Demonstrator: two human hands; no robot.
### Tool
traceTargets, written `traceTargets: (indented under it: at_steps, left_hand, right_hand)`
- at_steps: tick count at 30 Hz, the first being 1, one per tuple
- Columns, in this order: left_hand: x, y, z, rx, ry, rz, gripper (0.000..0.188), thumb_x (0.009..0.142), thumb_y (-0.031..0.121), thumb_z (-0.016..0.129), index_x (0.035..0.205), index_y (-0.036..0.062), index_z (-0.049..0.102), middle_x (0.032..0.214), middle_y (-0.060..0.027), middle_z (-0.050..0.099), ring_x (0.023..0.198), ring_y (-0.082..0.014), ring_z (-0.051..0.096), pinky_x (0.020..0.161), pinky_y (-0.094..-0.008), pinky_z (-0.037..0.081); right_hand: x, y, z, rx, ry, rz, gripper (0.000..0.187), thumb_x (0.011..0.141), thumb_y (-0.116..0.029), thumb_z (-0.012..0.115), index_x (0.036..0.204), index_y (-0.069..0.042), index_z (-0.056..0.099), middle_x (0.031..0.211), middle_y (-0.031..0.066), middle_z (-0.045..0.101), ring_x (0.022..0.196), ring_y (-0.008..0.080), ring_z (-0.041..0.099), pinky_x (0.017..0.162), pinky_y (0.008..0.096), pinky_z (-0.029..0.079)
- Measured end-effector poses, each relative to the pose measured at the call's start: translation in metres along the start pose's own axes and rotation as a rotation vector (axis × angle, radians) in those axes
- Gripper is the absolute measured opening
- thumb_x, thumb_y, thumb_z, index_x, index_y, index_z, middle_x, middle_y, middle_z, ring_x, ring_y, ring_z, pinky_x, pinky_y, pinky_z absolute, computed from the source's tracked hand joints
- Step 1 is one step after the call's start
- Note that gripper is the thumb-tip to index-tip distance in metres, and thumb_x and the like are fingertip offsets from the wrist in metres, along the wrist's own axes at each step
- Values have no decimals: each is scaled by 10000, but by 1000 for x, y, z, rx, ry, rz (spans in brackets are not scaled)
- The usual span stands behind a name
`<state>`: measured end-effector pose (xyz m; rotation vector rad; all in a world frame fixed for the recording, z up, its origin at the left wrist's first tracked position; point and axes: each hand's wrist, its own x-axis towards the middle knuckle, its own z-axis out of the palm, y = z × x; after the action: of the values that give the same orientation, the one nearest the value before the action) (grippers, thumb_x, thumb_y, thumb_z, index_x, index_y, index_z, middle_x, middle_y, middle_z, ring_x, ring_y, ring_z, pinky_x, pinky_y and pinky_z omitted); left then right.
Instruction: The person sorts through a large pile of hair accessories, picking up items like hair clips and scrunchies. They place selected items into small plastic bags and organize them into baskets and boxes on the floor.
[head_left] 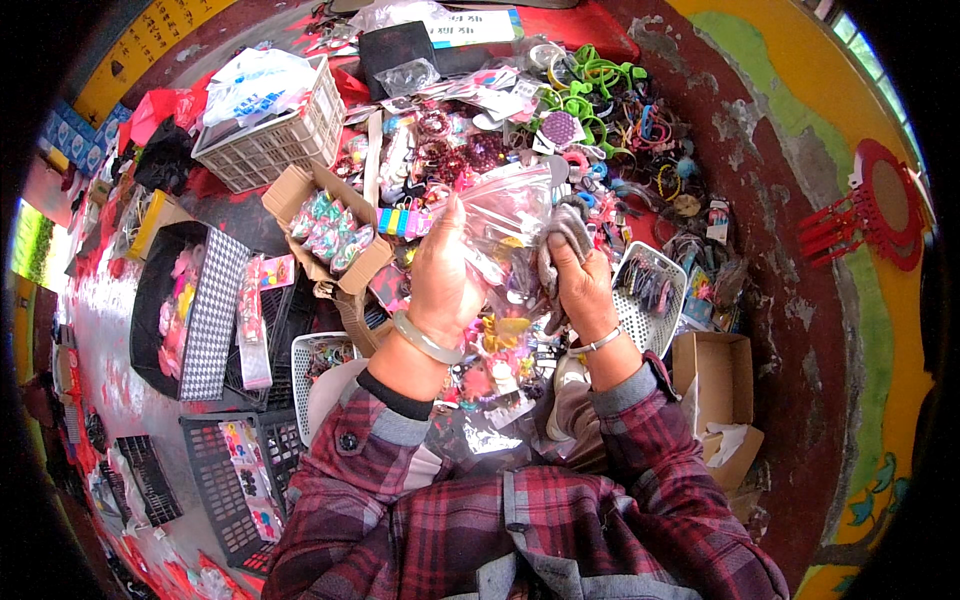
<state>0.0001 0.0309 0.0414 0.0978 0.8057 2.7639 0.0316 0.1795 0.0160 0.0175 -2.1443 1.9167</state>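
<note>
My left hand [445, 275] is closed on a clear plastic bag [512, 205], thumb pointing up along its edge. The bag reaches across the gap between my hands, and small things behind it show through. A crumpled grey cloth [562, 240] is gripped in my right hand [584, 288], its thumb pressed over the fabric. Between and below my wrists lies a pile of small coloured trinkets, with yellow bows [505, 332] among them. A row of blue, yellow and purple pieces [405, 222] lies just left of my left thumb.
To the left stand a cardboard box [372, 262] of wrapped packets, a cream crate [328, 125] and a black checked bin [212, 310]. A white basket [678, 300] and an open cardboard box [715, 362] are at right. Green headbands [590, 85] heap up at the far side.
</note>
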Motion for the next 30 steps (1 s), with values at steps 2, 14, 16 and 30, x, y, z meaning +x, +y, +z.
traceTargets:
  at_steps: [2,14,16,30]
  left_hand:
    - [1,4,0,-21,-7,-6,417,948,328,382,1143,-21,499,1055,-135,600,964,-237,589,839,-365,475]
    - [-3,20,10,125,34,51,434,945,364,382,1131,-8,509,1013,-132,625,790,-192,638,597,-290,519]
    - [-4,26,20,50,89,42,431,951,350,369,1118,-17,521,979,-127,633,780,-202,640,591,-299,516]
    - [-9,-10,-4,724,-106,104,312,942,265,448,998,-5,595,921,-66,637,819,-121,607,739,-246,481]
  right_hand:
    - [0,-5,-1,136,-118,106,192,882,-231,572,913,-48,618,768,-29,595,643,54,517,552,208,418]
    - [10,-33,-39,43,-581,348,294,835,-180,620,1070,-5,597,938,11,626,844,89,559,735,251,455]
    - [18,-22,-56,-67,-525,328,297,873,-254,564,1035,-8,598,908,25,620,800,90,561,703,247,460]
    - [4,-20,-1,551,64,204,84,772,-45,665,851,-33,639,767,14,627,682,105,577,621,239,459]
